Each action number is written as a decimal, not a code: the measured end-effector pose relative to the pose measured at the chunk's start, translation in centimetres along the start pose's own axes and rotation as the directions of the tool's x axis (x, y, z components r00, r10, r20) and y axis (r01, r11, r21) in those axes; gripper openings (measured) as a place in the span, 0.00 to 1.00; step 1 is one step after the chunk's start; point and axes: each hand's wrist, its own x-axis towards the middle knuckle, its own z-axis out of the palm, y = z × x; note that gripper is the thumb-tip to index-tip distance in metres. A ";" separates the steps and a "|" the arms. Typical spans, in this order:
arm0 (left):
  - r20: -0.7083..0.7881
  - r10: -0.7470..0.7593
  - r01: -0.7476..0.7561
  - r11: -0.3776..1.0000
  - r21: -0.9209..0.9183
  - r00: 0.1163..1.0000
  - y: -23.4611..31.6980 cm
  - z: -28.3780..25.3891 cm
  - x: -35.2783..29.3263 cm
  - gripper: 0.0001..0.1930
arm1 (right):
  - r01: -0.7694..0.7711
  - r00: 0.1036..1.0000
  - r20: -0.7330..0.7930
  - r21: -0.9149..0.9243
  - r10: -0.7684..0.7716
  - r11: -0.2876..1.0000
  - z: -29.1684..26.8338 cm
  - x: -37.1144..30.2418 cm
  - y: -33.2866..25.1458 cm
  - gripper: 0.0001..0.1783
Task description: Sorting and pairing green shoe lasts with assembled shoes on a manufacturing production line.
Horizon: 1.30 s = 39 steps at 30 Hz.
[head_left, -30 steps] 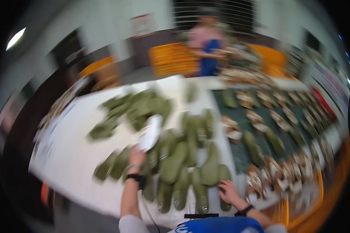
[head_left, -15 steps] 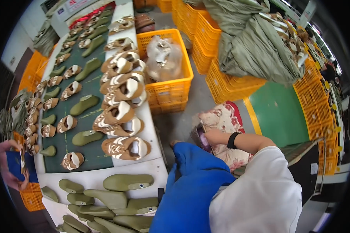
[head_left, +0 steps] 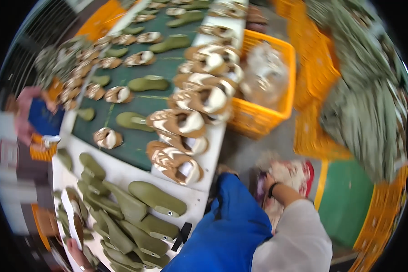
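My right hand [head_left: 269, 180], a black band on its wrist, reaches down beside a cream-and-red patterned cloth [head_left: 297, 174] low on the right. It looks closed on a purplish thing [head_left: 260, 187] with a dark edge; blur hides what kind it is. I do not see my left hand. At the lower left a hand with a wrist band, which seems to be another person's, holds a shoe piece [head_left: 72, 213] with a white face. It is beside the heap of olive-green shoe lasts [head_left: 156, 198] on the white table [head_left: 197, 199].
A green conveyor belt [head_left: 143, 106] carries brown-and-white shoes [head_left: 174, 161] and lasts. An orange crate [head_left: 258, 120] with clear bags stands beyond. Grey-green covers [head_left: 362, 118] drape over more crates. A co-worker in pink [head_left: 25, 111] stands at the far left.
My view has swung left, shifting the scene right and downward. The shoe piece with the hand on it has come into view. My right hand stays beside the patterned cloth.
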 end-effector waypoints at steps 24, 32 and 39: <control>0.484 -0.414 0.600 0.727 -0.333 0.771 20.9 20.3 -14.5 0.04 | 0.700 0.555 0.448 0.205 -0.701 0.684 -20.8 21.4 -10.9 0.30; 0.437 -0.320 0.533 0.634 -0.560 0.840 19.2 22.9 -23.4 0.05 | 0.751 0.409 0.527 0.270 -0.745 0.603 -24.7 21.5 -11.3 0.28; 0.424 -0.214 0.452 0.651 -0.610 0.880 17.4 29.2 -31.4 0.07 | 0.690 0.352 0.578 0.371 -0.736 0.621 -24.1 20.1 -2.0 0.27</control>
